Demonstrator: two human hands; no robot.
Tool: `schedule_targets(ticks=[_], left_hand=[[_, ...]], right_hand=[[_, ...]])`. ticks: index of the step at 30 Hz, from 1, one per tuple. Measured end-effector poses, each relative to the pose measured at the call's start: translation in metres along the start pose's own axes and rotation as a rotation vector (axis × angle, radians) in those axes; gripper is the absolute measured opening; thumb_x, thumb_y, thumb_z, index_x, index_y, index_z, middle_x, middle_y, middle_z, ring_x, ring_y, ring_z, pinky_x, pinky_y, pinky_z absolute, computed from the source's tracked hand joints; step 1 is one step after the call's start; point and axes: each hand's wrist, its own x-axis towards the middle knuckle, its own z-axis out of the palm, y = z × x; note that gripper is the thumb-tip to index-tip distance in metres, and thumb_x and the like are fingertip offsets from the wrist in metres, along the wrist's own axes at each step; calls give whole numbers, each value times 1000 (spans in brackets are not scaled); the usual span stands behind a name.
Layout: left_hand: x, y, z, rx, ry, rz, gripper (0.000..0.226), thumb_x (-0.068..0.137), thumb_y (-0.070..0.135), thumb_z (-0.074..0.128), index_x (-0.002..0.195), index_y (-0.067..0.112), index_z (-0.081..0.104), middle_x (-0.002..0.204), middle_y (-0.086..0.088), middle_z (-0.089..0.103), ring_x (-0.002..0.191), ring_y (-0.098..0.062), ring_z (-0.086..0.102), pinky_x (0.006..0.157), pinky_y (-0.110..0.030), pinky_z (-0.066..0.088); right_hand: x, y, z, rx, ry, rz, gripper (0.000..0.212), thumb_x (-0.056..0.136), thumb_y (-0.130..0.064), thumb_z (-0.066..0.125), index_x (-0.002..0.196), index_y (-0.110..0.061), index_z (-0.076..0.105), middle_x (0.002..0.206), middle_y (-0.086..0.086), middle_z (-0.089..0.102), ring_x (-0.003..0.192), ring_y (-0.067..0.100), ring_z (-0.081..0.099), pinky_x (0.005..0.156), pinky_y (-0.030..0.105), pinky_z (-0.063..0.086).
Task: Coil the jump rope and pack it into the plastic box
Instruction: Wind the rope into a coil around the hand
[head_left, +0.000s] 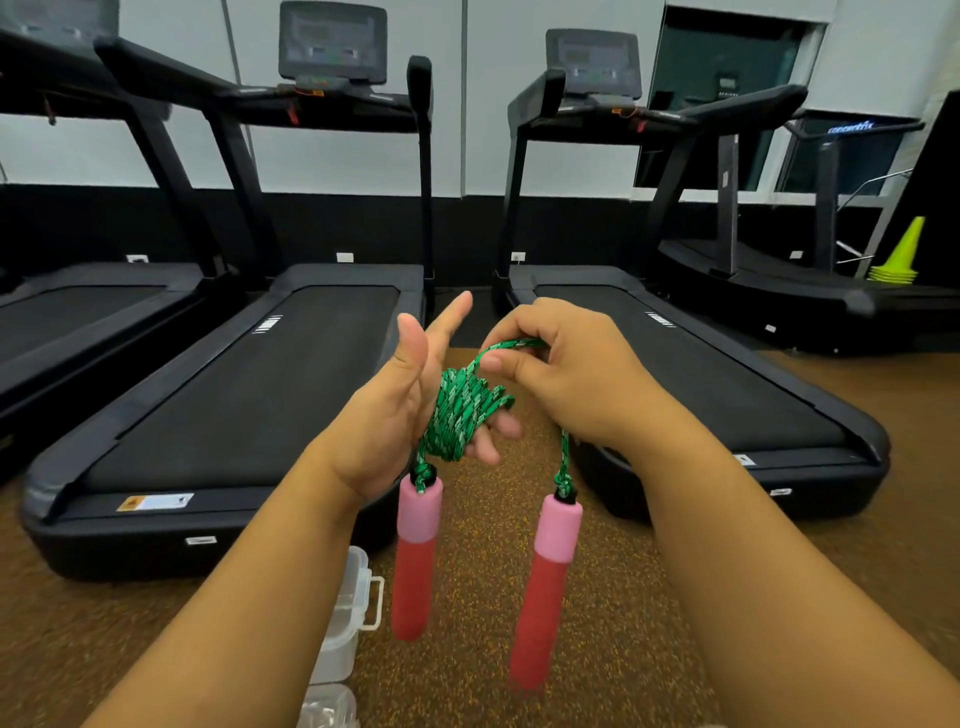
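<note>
The green jump rope (460, 410) is wound in several turns around the fingers of my left hand (400, 415), whose thumb and forefinger point up. My right hand (561, 374) pinches a loop of the rope just above the coil. Two handles hang down below my hands, pink on top and red below: one (415, 556) under my left palm, the other (545, 587) under my right wrist. The clear plastic box (348, 618) stands on the floor below my left forearm, partly hidden by it. Its lid (332, 706) lies in front of it at the frame's bottom edge.
I stand on brown speckled rubber floor (483, 597). A black treadmill (234, 389) is ahead on the left and another (701, 389) on the right, with more at both sides. A stack of yellow-green cones (901, 257) sits at far right.
</note>
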Motion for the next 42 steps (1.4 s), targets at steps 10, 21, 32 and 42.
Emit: schedule_targets(ticks=[10,21,32,42], left_hand=[[2,15,3,-407,-136,127,91,74,75,27,154,32,16,105,-36,64,75,-33,70,78,-39,56],[7,16,6,-126,198,356,89,76,72,40,150,48,-5,148,-25,38,128,-34,53,101,-36,47],[8,-5,1,144,248,155,88,58,90,47,135,72,10,155,-8,29,119,-25,61,95,-44,51],[-1,1,5,147,46,-225,79,71,84,28,144,53,26,100,-25,67,84,-36,66,80,-39,55]], right_hand=[[-19,14,27,405,-86,198,33,97,-8,44,91,-33,66,82,-4,67,64,1,54,62,22,42],[-38,6,41,17,-174,91,38,99,-24,47,136,-28,49,93,-3,64,86,18,59,77,35,49],[-36,-7,26,-162,-199,-57,18,97,-26,49,110,-23,61,87,-8,55,83,13,52,73,32,44],[-29,-4,11,101,-168,46,26,77,-27,78,86,-28,53,76,-12,57,66,-2,55,61,15,43]])
